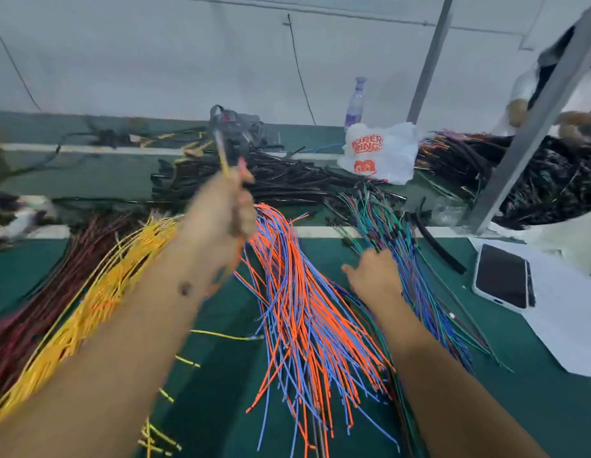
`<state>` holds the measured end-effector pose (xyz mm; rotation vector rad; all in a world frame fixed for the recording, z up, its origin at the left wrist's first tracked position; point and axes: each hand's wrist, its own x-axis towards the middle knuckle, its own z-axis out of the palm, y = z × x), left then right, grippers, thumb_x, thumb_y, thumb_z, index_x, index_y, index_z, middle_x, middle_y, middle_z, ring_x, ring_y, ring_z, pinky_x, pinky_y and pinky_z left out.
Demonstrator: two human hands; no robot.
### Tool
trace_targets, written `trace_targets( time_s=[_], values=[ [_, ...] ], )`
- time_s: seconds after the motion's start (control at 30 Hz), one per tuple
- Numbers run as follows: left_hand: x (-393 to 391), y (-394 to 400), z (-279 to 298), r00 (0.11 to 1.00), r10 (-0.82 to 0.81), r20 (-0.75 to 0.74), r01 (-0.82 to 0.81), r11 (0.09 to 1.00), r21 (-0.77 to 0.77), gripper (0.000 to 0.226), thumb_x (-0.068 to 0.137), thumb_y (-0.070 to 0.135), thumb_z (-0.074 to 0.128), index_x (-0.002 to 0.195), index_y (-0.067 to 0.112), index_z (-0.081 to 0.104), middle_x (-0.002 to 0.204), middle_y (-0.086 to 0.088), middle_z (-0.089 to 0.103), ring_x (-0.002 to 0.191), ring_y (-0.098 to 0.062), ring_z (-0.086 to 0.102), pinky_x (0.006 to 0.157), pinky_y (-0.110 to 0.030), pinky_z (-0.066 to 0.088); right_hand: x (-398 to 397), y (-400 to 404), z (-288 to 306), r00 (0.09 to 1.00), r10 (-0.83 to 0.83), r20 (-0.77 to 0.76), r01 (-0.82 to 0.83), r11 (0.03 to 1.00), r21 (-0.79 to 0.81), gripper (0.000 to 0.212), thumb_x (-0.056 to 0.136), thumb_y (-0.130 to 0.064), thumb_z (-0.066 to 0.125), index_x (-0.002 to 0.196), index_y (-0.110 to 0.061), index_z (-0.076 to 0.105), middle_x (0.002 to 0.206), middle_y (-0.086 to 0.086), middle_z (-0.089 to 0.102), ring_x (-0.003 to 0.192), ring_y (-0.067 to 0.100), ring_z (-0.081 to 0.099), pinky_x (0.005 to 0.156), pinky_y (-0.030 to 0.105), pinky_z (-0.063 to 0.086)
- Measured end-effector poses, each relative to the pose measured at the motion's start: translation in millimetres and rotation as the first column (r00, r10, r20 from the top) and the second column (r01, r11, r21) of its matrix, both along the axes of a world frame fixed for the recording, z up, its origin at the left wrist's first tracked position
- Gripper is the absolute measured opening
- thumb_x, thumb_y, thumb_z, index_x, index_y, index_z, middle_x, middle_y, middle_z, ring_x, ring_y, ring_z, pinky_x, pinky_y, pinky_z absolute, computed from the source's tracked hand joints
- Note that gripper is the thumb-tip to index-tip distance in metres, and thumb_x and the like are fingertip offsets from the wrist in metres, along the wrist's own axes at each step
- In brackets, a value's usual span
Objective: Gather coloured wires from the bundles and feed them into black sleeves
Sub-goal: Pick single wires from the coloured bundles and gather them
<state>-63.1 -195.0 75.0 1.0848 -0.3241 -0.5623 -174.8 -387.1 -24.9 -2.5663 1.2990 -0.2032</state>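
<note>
Wire bundles [304, 292] fan across the frame's centre on a table [221, 391]. Sleeves [287, 180] pile behind them. A bag [380, 153] sits upper right, a phone [502, 276] at right.

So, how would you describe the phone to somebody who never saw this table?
Start at the green table and go to its right edge, where a white paper sheet lies. The phone lies flat on that sheet, right of the green and blue wire bundle. It alone is a dark rectangle in a white case.

Bare forearms, sleeveless to the frame's edge, one dark mark [185, 288].
</note>
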Motion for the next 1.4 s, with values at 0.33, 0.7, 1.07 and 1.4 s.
trace_targets(
  time_s=[0.33, 0.7, 1.07, 1.4],
  values=[
    [-37.9, -9.6, -91.5, 0.847, -0.079, -0.526, 0.066, 0.997, -0.044, 0.034, 0.101, 0.033, 0.036, 0.077, 0.017, 0.053, 0.037, 0.011, 0.023, 0.025, 0.000, 0.017, 0.029, -0.013, 0.009, -3.5, -13.0, 8.4, 0.953, 0.036, 0.300, -0.097, 0.977, 0.191, 0.034, 0.098, -0.019, 0.043, 0.067, -0.004, 0.044, 0.060, 0.015, 0.052, 0.057, 0.032, 0.050, 0.055, 0.034, 0.039],
    [-26.9, 17.9, -101.3, 0.900, 0.026, -0.435, -0.038, 0.999, -0.019, 0.031, 0.104, 0.025, 0.034, 0.081, 0.014, 0.052, 0.045, 0.008, 0.027, 0.032, -0.002, 0.019, 0.032, -0.015, 0.013, 14.6, 30.4, 30.9, 0.377, -0.060, 0.924, -0.210, 0.966, 0.149, 0.007, 0.103, -0.019, 0.037, 0.100, -0.016, 0.041, 0.065, -0.003, 0.045, 0.047, 0.000, 0.038, 0.049, 0.021, 0.033],
    [-21.9, -1.8, -53.0, 0.964, -0.060, -0.260, 0.019, 0.988, -0.154, 0.032, 0.104, 0.028, 0.029, 0.102, 0.020, 0.060, 0.091, 0.010, 0.073, 0.074, -0.003, 0.070, 0.061, -0.022, 0.055, 33.4, 134.7, 10.1, 0.450, 0.067, 0.890, -0.363, 0.925, 0.115, 0.013, 0.102, -0.017, 0.039, 0.092, -0.025, 0.038, 0.064, -0.002, 0.060, 0.053, 0.002, 0.052, 0.054, 0.025, 0.033],
    [-10.7, 31.3, -48.8, 0.926, 0.009, -0.376, -0.120, 0.954, -0.273, 0.033, 0.104, 0.021, 0.032, 0.100, 0.002, 0.059, 0.061, -0.004, 0.065, 0.050, -0.013, 0.061, 0.049, -0.018, 0.052, 40.2, 169.9, 6.9, 0.605, 0.351, 0.714, -0.531, 0.847, 0.034, 0.010, 0.099, -0.027, 0.045, 0.094, -0.026, 0.036, 0.083, -0.002, 0.062, 0.080, 0.031, 0.062, 0.062, 0.041, 0.045]
  ],
)
